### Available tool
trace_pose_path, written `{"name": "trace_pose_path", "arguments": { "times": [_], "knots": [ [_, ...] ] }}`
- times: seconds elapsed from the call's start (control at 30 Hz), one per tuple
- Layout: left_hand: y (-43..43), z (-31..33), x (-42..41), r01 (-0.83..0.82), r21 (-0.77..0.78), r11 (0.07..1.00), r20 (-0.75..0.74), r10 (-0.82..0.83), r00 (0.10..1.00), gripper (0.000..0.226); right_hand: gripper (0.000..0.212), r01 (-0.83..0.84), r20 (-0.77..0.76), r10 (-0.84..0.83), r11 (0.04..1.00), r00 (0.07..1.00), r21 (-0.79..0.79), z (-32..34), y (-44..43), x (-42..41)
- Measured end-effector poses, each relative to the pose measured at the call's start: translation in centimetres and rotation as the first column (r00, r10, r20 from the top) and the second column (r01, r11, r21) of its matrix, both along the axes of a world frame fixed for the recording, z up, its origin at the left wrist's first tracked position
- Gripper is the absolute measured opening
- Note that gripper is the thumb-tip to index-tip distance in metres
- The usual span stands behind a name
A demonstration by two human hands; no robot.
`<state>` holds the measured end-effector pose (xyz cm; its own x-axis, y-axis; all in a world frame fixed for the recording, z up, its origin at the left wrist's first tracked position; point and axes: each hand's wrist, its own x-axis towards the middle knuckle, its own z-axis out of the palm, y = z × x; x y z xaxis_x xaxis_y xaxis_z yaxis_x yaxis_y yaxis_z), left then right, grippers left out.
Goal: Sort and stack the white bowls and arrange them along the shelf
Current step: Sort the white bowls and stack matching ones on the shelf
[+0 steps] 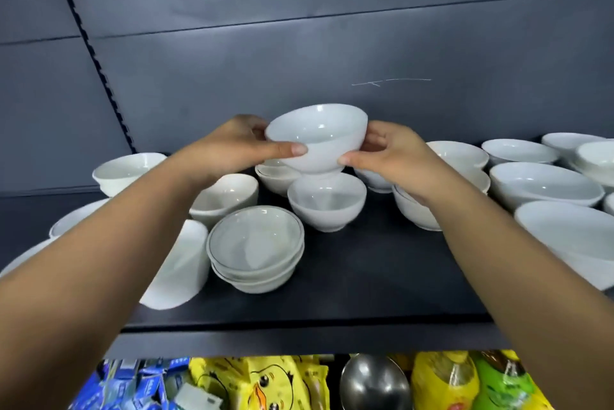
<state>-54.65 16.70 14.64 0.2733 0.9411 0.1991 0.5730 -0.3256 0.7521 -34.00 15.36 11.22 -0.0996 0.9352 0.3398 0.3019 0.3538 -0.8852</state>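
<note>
On my feed, both arms reach over the dark shelf (365, 280). The left hand (232, 144) and right hand (388, 150) grasp one white bowl (319, 137) by its sides, thumbs on the near wall, mouth tipped toward me. It is held over the mid-shelf bowls, just behind a single bowl (327, 207). A rimmed stack (255, 243) sits front-left and wide bowls (545, 183) sit to the right.

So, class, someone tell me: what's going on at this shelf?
A person holds one white bowl up with both hands, the left hand and the right hand gripping opposite sides. It is raised above other bowls on the dark shelf. A short stack sits near the front, wider bowls stand at the right, and most of the rest are single and unsorted.
</note>
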Motion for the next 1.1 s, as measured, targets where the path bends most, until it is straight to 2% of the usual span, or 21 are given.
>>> {"name": "trace_pose_path", "arguments": {
  "times": [0.13,0.27,0.4,0.67,0.9,1.0,1.1],
  "knots": [
    [2.8,-2.2,-0.7,0.049,-0.087,0.995,-0.072,-0.055,0.996,0.065,0.042,0.058,0.051,-0.055,0.997,0.997,-0.06,-2.5,1.8,-0.5],
    [4.4,-3.9,-0.7,0.064,-0.161,0.985,-0.118,-0.083,0.99,0.041,0.041,0.11,0.118,-0.099,0.99,0.988,-0.089,-4.8,2.5,-0.5],
    [4.9,-4.7,-0.4,0.071,-0.19,0.979,-0.143,-0.099,0.985,0.039,0.048,0.19,0.207,-0.171,0.979,0.963,-0.072,-5.9,2.5,-0.2],
    [5.5,-5.4,0.4,0.073,-0.233,0.97,-0.144,-0.108,0.984,0.036,0.052,0.182,0.247,-0.163,0.982,0.955,-0.055,-7.1,2.5,0.5],
    [5.4,-5.8,0.7,0.106,-0.325,0.94,-0.084,-0.14,0.987,0.05,0.056,0.183,0.27,-0.156,0.98,0.95,-0.074,-8.0,2.8,0.5],
    [5.4,-5.9,0.7,0.116,-0.354,0.928,-0.038,-0.138,0.99,0.047,0.057,0.178,0.246,-0.155,0.981,0.957,-0.074,-8.2,2.9,0.5],
    [5.1,-5.9,0.7,0.12,-0.385,0.915,-0.02,-0.138,0.99,0.06,0.058,0.169,0.202,-0.15,0.982,0.968,-0.079,-8.5,2.8,0.4]
  ]
}}
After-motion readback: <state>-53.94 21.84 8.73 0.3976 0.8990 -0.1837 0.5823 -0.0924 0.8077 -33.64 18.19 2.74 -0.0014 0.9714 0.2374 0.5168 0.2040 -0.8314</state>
